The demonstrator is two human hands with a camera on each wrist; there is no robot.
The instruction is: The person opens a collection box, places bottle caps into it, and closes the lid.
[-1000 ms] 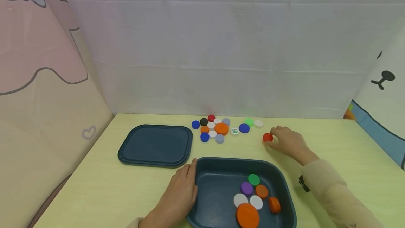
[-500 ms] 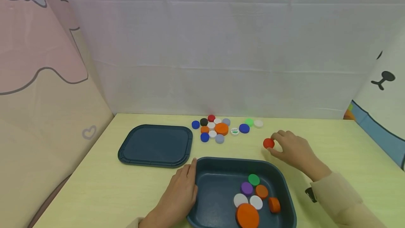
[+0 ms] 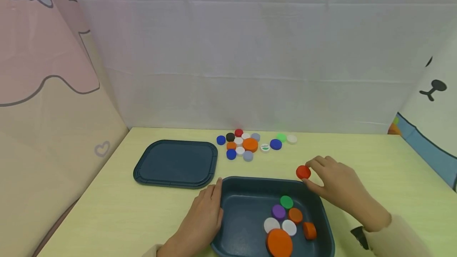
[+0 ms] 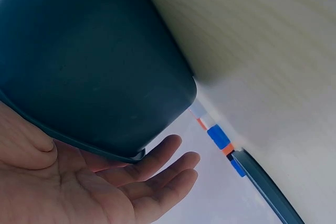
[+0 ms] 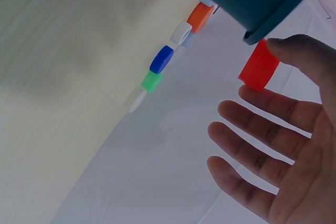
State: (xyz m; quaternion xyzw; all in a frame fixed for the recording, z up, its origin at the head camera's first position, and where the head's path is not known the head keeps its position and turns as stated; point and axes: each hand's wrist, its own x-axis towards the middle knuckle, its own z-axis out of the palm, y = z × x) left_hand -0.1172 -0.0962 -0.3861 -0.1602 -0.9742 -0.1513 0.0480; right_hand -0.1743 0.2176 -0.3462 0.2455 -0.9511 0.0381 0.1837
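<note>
My right hand (image 3: 339, 183) pinches a red bottle cap (image 3: 303, 172) between thumb and fingertips, above the far right corner of the dark teal bin (image 3: 264, 181). In the right wrist view the cap (image 5: 260, 66) sits between the thumb and index finger, just below the bin's rim (image 5: 286, 17); the other fingers are spread. My left hand (image 3: 201, 217) rests along the bin's left rim, its fingers fairly straight. Inside the bin lie several caps: green (image 3: 286, 202), purple (image 3: 278, 212), white (image 3: 289, 227) and orange (image 3: 279, 243).
A flat dark lid (image 3: 176, 163) lies on the pale table (image 3: 107, 209), left of the bin. Behind the bin is a cluster of loose caps, among them an orange cap (image 3: 250, 144) and a blue cap (image 3: 275, 144). A pale cloth wall (image 3: 264, 70) closes off the back.
My right hand has lifted the red cap and carried it toward me, from the table at right to the bin's far right corner. The left hand and the bin stay put.
</note>
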